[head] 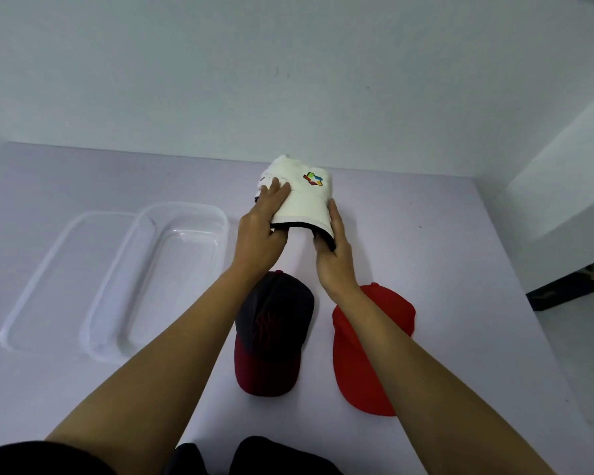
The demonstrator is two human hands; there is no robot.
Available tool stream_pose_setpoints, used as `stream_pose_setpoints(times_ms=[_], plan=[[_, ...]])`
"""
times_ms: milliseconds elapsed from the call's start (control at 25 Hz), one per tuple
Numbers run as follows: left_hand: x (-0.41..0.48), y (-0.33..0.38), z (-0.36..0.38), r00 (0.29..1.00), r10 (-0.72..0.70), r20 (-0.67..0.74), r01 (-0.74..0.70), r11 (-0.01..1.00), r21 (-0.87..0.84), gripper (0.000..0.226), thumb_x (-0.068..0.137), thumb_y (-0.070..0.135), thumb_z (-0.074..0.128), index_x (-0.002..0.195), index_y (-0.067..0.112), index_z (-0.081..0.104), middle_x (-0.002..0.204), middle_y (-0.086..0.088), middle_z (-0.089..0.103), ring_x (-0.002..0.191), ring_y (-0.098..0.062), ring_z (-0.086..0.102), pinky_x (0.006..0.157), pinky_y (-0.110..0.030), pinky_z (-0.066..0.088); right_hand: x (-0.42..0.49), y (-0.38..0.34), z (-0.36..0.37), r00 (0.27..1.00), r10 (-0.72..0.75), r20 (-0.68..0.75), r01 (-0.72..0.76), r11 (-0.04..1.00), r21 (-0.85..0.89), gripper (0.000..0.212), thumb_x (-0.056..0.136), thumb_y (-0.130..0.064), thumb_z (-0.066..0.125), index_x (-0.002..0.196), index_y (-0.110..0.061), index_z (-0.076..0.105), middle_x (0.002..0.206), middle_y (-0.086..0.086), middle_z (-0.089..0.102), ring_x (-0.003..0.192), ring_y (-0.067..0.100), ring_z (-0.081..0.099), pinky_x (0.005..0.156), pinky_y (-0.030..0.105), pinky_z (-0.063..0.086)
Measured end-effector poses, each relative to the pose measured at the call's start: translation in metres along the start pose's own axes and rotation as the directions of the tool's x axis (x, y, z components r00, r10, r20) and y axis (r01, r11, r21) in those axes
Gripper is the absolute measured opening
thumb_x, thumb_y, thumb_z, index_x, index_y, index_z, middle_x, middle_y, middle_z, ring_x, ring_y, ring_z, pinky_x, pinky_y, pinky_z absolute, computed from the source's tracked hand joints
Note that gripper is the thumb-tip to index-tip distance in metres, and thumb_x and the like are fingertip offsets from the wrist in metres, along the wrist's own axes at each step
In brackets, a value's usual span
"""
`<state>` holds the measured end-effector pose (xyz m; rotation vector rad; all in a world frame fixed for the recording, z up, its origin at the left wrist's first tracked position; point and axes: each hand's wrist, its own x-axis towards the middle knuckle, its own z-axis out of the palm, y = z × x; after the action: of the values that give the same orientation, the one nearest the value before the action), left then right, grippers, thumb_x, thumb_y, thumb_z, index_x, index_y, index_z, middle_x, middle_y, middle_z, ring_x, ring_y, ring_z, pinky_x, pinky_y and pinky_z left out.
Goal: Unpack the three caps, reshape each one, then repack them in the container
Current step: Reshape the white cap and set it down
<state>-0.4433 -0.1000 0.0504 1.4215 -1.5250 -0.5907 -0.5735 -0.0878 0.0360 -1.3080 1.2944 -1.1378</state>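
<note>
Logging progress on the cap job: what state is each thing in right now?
White cap with coloured logo: held in both hands at the table's far side.
Left hand: gripping the white cap.
Right hand: gripping its brim.
Dark navy cap with maroon brim: lying on the table.
Red cap: lying on the table.
Clear plastic container: open, empty.
Clear lid: off, beside the container.

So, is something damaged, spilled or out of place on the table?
Nothing stands out. Both hands hold the white cap; the dark cap and red cap lie side by side. The container is empty.
</note>
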Motion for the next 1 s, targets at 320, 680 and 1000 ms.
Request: stream_pose_setpoints(times_ms=[320, 680, 1000], plan=[[-0.003, 0.008, -0.013, 0.998, 0.006, -0.061, -0.022, 0.965, -0.262, 0.054, 0.092, -0.006, 0.045, 0.131, 0.032, 0.043, 0.132, 0.029, 0.039, 0.135, -0.026, 0.040, 0.097, -0.014, 0.041, 0.018, -0.016, 0.002, 0.906, -0.414, 0.089, 0.423, 0.880, -0.217, 0.053, 0.093, -0.015, 0.044, 0.144, -0.021, 0.029, 0.154, -0.005, 0.016, 0.147, 0.020, -0.005, 0.120, 0.046, 0.006], [-0.002, 0.006, -0.012, 0.977, 0.204, -0.065, -0.206, 0.978, -0.034, 0.061, 0.091, -0.006, 0.042, 0.145, 0.017, 0.027, 0.150, 0.004, 0.031, 0.144, -0.012, 0.017, 0.107, -0.014, 0.032, 0.022, -0.018, -0.003, 0.856, -0.516, 0.031, 0.515, 0.848, -0.126, 0.048, 0.089, 0.005, 0.048, 0.136, -0.003, 0.041, 0.142, 0.009, 0.042, 0.135, 0.026, 0.038, 0.107, 0.036, 0.042], [-0.010, 0.019, -0.002, 0.876, 0.338, -0.345, -0.393, 0.914, -0.103, 0.036, 0.090, -0.007, 0.047, 0.125, -0.001, 0.053, 0.130, -0.009, 0.053, 0.126, -0.026, 0.049, 0.103, -0.038, 0.045, 0.003, -0.032, 0.031, 0.806, -0.528, -0.269, 0.556, 0.830, 0.035, 0.037, 0.089, -0.001, 0.051, 0.124, -0.014, 0.052, 0.130, -0.002, 0.053, 0.128, 0.018, 0.047, 0.102, 0.032, 0.045]])
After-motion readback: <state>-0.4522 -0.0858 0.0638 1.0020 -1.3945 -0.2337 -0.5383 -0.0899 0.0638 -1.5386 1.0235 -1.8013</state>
